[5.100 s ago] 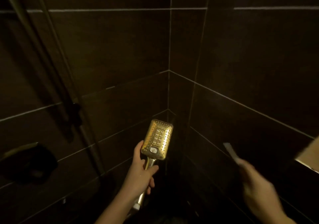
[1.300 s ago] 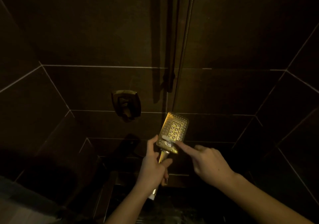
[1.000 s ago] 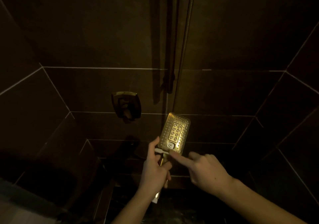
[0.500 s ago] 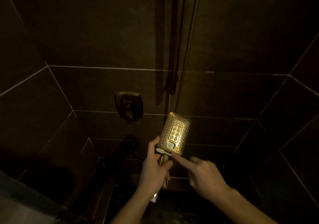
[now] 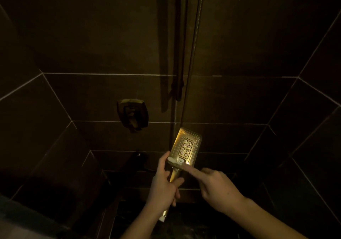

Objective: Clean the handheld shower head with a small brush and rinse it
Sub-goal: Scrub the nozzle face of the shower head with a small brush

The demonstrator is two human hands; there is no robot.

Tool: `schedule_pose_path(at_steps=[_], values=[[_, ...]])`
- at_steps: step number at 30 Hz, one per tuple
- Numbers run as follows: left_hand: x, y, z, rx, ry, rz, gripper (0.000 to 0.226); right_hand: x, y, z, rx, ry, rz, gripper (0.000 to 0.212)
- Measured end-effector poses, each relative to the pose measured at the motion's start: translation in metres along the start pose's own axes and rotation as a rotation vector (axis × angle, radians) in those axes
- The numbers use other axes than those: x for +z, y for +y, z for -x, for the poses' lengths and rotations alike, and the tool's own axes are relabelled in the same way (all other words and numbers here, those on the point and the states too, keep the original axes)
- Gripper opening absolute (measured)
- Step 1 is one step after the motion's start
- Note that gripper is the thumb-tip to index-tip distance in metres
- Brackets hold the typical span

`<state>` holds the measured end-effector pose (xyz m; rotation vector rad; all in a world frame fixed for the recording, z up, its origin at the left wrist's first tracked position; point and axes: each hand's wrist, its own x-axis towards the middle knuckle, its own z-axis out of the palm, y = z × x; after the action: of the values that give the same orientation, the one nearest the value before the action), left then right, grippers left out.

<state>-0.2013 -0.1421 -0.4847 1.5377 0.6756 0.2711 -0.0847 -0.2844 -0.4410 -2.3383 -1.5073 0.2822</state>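
Change: Since half a second back I see the brush head slid toward the left edge of the shower face, my right hand following low across it; the left grip has stayed put.
Left hand (image 5: 164, 187): I have it wrapped round the gold handle just under the head, thumb up along the left side, fingers curled across the front.
Right hand (image 5: 215, 189): grasping the small brush, forefinger stretched out along its handle and pressing toward the head, the other fingers folded under.
Small brush (image 5: 174, 161): pale, lying crosswise on the bottom edge of the spray face; its end sits by my left thumb tip. I cannot make out the bristles.
Shower head (image 5: 186, 147): gold, rectangular, lower centre of the frame, held upright and tilted a little to the right, spray face toward me. A raised panel of larger nozzles sits in the middle, fine holes all round it, a small round button near the bottom.
Hose (image 5: 193, 54): runs from the top of the frame down behind the head.
Rail (image 5: 181, 41): dark vertical bar just left of the hose.
Wall valve (image 5: 132, 115): brass-coloured plate and lever, left of centre, above and left of my hands.
Tiles (image 5: 92, 36): large dark wall tiles with pale grout lines, dimly lit.
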Motion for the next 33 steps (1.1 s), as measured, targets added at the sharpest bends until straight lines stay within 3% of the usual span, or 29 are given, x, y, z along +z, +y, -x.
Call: schedule_pose_path(at_steps=[6, 9, 13, 17, 21, 24, 28, 33], values=[[0.003, -0.004, 0.002, 0.001, 0.0, -0.044, 0.091, -0.001, -0.005, 0.006, -0.024, -0.065, 0.066, 0.084], [0.006, -0.004, 0.002, -0.009, 0.003, -0.052, 0.09, -0.003, 0.003, 0.004, 0.023, 0.016, 0.069, 0.086], [0.008, -0.005, 0.003, -0.036, -0.003, -0.024, 0.084, 0.001, -0.004, 0.01, -0.002, -0.097, 0.082, 0.081], [0.009, -0.004, 0.004, -0.025, -0.012, -0.024, 0.087, 0.0, 0.003, 0.01, 0.068, 0.003, 0.055, 0.084], [0.01, -0.006, 0.004, -0.041, -0.012, -0.027, 0.087, 0.002, -0.003, 0.02, 0.064, -0.066, 0.059, 0.076], [0.01, -0.005, 0.005, -0.038, -0.033, -0.04, 0.088, -0.005, 0.01, 0.017, 0.129, 0.024, 0.072, 0.078], [0.011, -0.005, 0.004, -0.057, -0.043, -0.047, 0.089, -0.003, 0.003, 0.02, 0.045, -0.087, 0.073, 0.079], [0.011, -0.006, 0.003, -0.06, -0.043, -0.036, 0.089, -0.01, 0.018, 0.015, 0.143, 0.033, 0.062, 0.081]])
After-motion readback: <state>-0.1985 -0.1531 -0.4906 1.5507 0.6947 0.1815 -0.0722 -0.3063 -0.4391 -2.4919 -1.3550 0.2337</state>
